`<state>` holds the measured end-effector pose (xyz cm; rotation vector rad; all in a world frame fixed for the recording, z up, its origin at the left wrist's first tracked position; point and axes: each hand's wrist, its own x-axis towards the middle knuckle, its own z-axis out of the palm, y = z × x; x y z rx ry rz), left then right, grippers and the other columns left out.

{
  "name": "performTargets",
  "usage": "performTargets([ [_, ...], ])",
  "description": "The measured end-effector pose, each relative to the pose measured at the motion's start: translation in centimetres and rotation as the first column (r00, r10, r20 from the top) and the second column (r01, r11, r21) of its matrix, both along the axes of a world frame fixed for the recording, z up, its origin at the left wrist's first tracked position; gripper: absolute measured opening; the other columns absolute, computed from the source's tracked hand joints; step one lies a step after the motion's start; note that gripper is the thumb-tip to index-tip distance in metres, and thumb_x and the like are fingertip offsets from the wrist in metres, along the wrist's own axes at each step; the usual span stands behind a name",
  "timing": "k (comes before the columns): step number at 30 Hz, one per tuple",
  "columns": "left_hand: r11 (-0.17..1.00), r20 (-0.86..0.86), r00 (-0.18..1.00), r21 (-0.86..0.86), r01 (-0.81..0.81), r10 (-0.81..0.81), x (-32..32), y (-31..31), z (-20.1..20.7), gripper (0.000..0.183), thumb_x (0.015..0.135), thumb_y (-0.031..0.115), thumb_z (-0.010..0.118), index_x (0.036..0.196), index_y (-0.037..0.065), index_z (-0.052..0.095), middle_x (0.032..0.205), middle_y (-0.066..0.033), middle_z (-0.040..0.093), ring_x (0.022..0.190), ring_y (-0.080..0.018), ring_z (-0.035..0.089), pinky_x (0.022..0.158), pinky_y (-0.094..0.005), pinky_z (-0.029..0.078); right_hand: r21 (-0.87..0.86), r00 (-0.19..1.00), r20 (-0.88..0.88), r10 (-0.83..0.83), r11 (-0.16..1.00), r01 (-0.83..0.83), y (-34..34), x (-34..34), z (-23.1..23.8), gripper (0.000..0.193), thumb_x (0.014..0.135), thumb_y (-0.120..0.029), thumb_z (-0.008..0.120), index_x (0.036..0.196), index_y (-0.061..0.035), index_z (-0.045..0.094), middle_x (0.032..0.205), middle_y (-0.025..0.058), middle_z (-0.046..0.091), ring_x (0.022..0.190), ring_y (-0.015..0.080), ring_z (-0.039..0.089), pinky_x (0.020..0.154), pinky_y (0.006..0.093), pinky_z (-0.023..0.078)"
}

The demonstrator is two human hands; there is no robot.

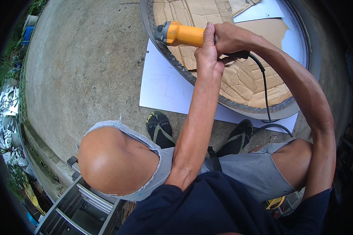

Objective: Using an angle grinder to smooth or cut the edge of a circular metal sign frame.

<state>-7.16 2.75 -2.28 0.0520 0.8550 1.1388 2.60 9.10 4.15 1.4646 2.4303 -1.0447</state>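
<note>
A yellow angle grinder (186, 35) with a dark grey head lies across the upper middle of the view. Its head is over the left rim of a large round metal ring (188, 75); whether they touch, I cannot tell. My left hand (208, 53) is closed around the rear of the grinder's body, thumb pointing up. Just to its right, my right hand (233, 38) wraps the back end, its fingers partly hidden. From there a black power cord (265, 84) hangs down over the ring. The grinder's disc is hidden from view.
Brown cardboard (245, 84) lies inside the ring, and a white sheet (164, 84) lies under it on the concrete floor (94, 58). My sandalled feet (159, 127) stand close to the ring. A metal frame (68, 213) sits at lower left, with scrap (10, 113) beyond.
</note>
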Motion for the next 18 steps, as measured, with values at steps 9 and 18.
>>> performTargets([
  [9, 0.999, -0.047, 0.999, -0.044, 0.023, -0.025, -0.6, 0.3, 0.6, 0.071, 0.093, 0.06, 0.064, 0.139, 0.008, 0.048, 0.129, -0.0208, 0.059, 0.115, -0.0387, 0.064, 0.085, -0.0746, 0.053, -0.066, 1.0, 0.009, 0.008, 0.998, -0.007, 0.3, -0.5, 0.8, 0.044, 0.071, -0.029, 0.076, 0.096, 0.0066, 0.069, 0.078, 0.0221, 0.072, 0.071, 0.0335, 0.072, 0.067, 0.0415, 0.057],
  [18, 1.0, -0.029, 1.0, -0.027, 0.004, -0.005, -0.6, 0.5, 1.1, 0.072, 0.092, 0.06, 0.065, 0.138, 0.007, 0.048, 0.129, -0.0242, 0.057, 0.116, -0.0406, 0.063, 0.084, -0.0754, 0.053, -0.032, 1.0, 0.02, 0.016, 0.999, -0.015, 0.3, -0.7, 0.9, 0.047, 0.072, -0.032, 0.076, 0.097, 0.0078, 0.069, 0.079, 0.0249, 0.072, 0.072, 0.0373, 0.072, 0.069, 0.0434, 0.057],
])
